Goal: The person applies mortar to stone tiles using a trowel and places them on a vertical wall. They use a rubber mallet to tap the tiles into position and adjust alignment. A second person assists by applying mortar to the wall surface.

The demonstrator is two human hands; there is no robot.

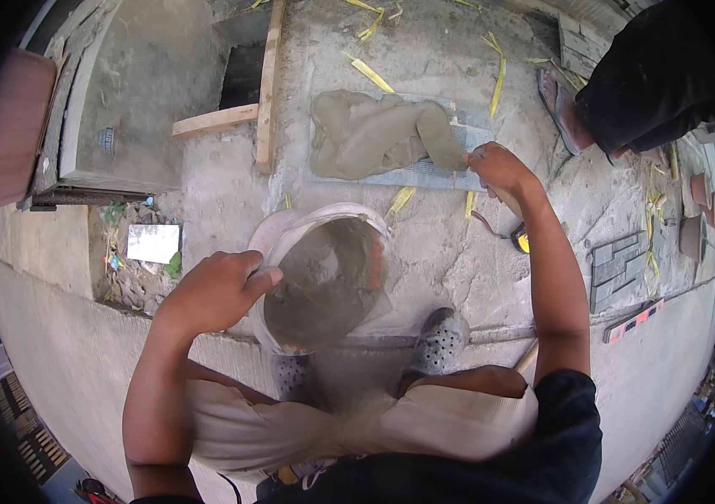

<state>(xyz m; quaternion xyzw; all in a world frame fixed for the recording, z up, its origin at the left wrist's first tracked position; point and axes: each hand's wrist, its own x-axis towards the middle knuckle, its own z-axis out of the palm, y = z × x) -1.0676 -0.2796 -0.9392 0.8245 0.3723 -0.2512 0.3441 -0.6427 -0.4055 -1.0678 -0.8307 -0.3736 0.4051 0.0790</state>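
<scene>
My left hand (pixel 223 290) is closed on the rim of a white bucket (pixel 262 332), tilted slightly, with wet grey mortar (pixel 315 286) inside. Farther ahead, my right hand (pixel 502 172) grips the handle of a trowel (pixel 441 141); its blade is coated in mortar and rests on a thick mound of mortar (pixel 357 139). That mound covers most of a flat, bluish-grey tile or panel (pixel 479 139) lying on the rough concrete. Mesh-like texture shows on the bare part of the panel, at its right end and along its front edge.
Yellow strips (pixel 496 80) lie scattered on the concrete. A tape measure (pixel 522 238) sits right of the bucket, near a patterned stone tile (pixel 618 267) and a spirit level (pixel 633 321). Wooden battens (pixel 267 92) stand by a concrete block (pixel 135 101). Another person's sandalled foot (pixel 561 109) is at the upper right.
</scene>
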